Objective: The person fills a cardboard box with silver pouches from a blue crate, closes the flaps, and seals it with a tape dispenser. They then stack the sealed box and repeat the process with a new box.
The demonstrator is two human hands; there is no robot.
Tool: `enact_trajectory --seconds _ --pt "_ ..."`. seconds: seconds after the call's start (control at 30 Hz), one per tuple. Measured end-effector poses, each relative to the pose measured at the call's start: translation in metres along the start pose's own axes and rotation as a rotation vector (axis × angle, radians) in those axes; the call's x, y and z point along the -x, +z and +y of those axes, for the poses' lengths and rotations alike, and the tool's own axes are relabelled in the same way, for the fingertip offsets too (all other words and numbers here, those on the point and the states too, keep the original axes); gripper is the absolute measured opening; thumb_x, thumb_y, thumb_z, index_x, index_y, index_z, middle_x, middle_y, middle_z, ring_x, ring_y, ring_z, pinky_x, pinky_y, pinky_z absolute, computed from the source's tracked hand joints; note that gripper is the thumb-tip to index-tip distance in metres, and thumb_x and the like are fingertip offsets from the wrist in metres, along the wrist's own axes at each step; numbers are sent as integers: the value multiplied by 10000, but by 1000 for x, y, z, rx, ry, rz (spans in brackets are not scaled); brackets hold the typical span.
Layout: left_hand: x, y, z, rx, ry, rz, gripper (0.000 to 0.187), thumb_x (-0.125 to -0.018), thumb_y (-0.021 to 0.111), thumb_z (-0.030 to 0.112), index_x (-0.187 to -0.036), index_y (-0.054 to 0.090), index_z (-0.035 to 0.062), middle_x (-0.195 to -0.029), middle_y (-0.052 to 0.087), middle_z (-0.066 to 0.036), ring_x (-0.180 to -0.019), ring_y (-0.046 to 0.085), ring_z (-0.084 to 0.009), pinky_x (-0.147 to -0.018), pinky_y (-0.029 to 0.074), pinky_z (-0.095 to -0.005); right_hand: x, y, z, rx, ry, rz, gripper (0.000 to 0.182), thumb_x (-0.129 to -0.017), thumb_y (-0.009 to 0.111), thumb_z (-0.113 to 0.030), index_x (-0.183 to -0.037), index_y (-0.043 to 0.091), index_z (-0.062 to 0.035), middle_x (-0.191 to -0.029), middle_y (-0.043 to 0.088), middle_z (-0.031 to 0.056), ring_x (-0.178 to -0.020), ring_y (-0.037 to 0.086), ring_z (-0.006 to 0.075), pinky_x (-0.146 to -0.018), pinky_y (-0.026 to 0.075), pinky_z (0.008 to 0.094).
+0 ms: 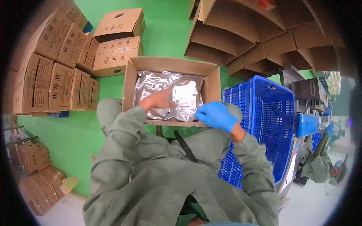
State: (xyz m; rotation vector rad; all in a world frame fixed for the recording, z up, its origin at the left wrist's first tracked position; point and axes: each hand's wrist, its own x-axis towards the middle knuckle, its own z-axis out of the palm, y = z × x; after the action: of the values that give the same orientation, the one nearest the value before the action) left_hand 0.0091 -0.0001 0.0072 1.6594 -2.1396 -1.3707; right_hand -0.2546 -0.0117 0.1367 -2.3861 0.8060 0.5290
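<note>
An open cardboard box [171, 62] stands in front of me between my knees. Inside it lie silver foil bags, one foil bag [150, 84] at the left and another foil bag [186, 94] with a printed label at the right. My bare left hand [157, 100] reaches over the bags with its fingers stretched out, slightly blurred by motion. At the near right corner of the box is my right hand [218, 115] in a blue glove. Its fingers are bent together at the right bag's corner; the fingertips are partly hidden.
A blue plastic crate [277, 98] is close on my right. Closed cartons [62, 81] are stacked at the left, and open empty cartons [222, 41] at the upper right. Farther right, a person [320, 167] in a green gown works by a bench. The floor [166, 22] is green.
</note>
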Motion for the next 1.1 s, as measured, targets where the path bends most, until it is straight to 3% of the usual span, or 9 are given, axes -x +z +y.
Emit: enact_trajectory --seconds 0.2,0.3,0.37,0.43,0.6,0.83,0.97,1.03,1.1 --pt "-50 33 53 -576 2 67 1206 -680 825 437 -1530 39 101 -1431 260 -398 -1279 424 -477 -1075 360 -494 14 -3 7 -572 125 788 299 -887 580 -323 -878 673 -38 -796 670 159 -771 644 360 -676 515 424" --pt "-46 38 25 -524 225 156 1109 -684 827 411 -1507 160 83 -1420 281 -391 -1246 455 -467 -1058 388 -460 1 23 49 120 442 1036 394 -888 577 -404 -903 673 -23 -806 672 191 -779 653 363 -675 513 448" --pt "-26 11 21 -204 351 27 817 -702 809 387 -1366 474 49 -1373 445 -281 -1217 491 -421 -1034 416 -421 -3 28 68 139 573 371 504 -885 546 -492 -911 688 -9 -840 669 235 -789 655 375 -700 509 481" --pt "45 -40 30 -34 377 206 632 -753 767 361 -1268 575 47 -1330 529 -190 -1210 508 -389 -1046 396 -448 -8 7 58 88 457 241 530 -879 537 -515 -900 693 -9 -865 669 243 -806 654 389 -721 507 489" --pt "123 -107 -18 -636 251 451 687 -802 635 444 -1383 483 110 -1451 431 -140 -1378 354 -334 -1135 243 -520 -106 70 43 -179 -16 -111 507 -855 554 -484 -914 704 -3 -941 675 250 -889 653 413 -810 508 476" --pt "-36 3 -21 -543 859 28 814 -863 488 570 -1501 271 115 -1566 228 -138 -1453 204 -314 -1169 108 -557 -110 70 47 -136 25 -318 430 -846 569 -427 -985 683 -36 -986 663 235 -914 643 393 -829 502 485" --pt "-56 8 -11 -614 885 21 810 -880 464 556 -1509 240 98 -1565 239 -121 -1457 204 -273 -1177 120 -522 -97 39 46 -57 60 148 274 -881 522 -216 -975 683 -15 -1083 642 255 -1000 632 363 -898 483 467" --pt "-55 6 -10 -577 873 29 800 -882 464 552 -1504 252 97 -1568 231 -120 -1461 192 -269 -1178 115 -522 -110 -29 40 34 40 930 245 -875 554 -210 -962 669 -11 -1052 643 262 -984 635 379 -885 493 465" --pt "-51 10 -11 -538 859 42 789 -883 463 548 -1499 265 96 -1571 223 -118 -1464 180 -265 -1179 111 -521 -115 -55 30 3 73 732 302 -892 533 -258 -1011 645 -4 -1107 620 259 -1022 616 386 -894 487 471"
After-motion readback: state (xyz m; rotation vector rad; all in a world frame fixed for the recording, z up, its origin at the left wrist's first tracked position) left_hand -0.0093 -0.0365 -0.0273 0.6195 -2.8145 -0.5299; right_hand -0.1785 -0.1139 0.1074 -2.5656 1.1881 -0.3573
